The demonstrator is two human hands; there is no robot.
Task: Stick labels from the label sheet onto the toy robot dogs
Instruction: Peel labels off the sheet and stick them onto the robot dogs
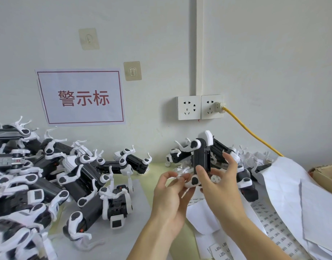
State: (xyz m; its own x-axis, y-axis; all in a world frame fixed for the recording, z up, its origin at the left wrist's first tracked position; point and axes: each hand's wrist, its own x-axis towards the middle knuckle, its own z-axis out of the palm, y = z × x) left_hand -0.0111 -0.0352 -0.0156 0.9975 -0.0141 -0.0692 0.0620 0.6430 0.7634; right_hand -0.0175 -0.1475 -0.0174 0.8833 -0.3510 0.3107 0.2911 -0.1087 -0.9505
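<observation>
The right hand [214, 184] grips the black-and-white plastic toy robot dog [201, 158] upright so the left hand [170, 186], fingers pinching maybe a label, can stick it.

My left hand [170, 192] was raised at lower centre of the frame, palm toward me, fingers curled. My right hand [216, 184] sat just beside it, thumb up, fingers spread and curved. Both bare forearms rose from the bottom edge.
</observation>
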